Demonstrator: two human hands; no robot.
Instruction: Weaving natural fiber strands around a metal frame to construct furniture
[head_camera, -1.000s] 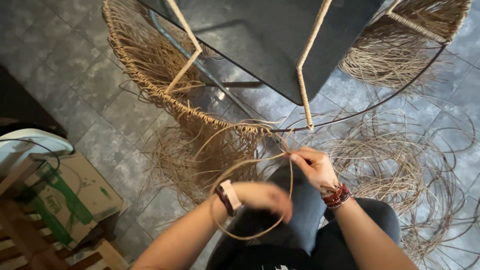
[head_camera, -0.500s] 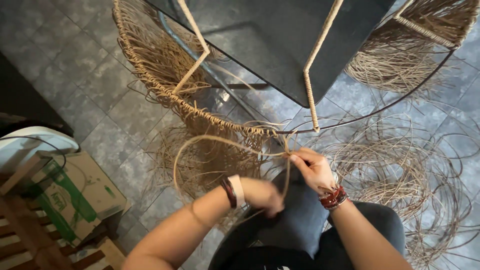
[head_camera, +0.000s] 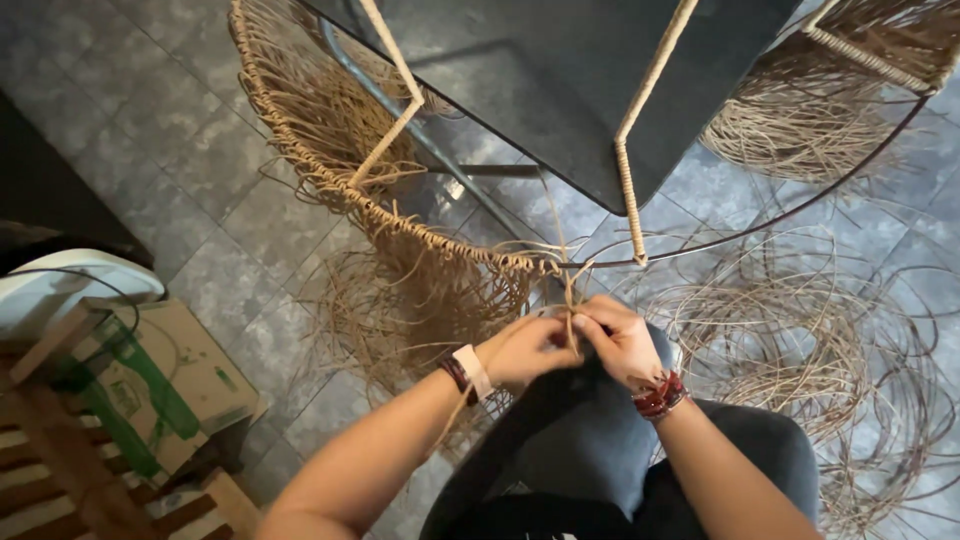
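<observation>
Both hands meet just below the woven rim of a round wire frame (head_camera: 760, 225). The left hand (head_camera: 525, 350) is closed around a thin rattan strand (head_camera: 572, 300), fingers curled over it, with a pale wristband and a dark one on the wrist behind it. The right hand (head_camera: 622, 338) touches the left one, its fingers pinching the same strand where it rises toward the rim; a red beaded bracelet sits on that wrist. The strand runs up from between the two hands to the woven edge (head_camera: 440, 245), directly above the left hand, where the wrapped band ends and the bare dark wire goes on, above and to the right of the right hand.

Loose fibre ends hang from the woven edge in a fringe (head_camera: 420, 300) just left of the left hand. A cord-wrapped strut (head_camera: 630, 170) stands on the wire just above the right hand, and a second one angles up further left. To the right of the right hand, well apart, a big coil of loose rattan (head_camera: 800, 340) lies on the grey tiled floor (head_camera: 150, 130). Far to the left of the left hand sits a cardboard box (head_camera: 160, 370) with green printing, beside wooden slats. The person's dark-trousered knees lie below both hands.
</observation>
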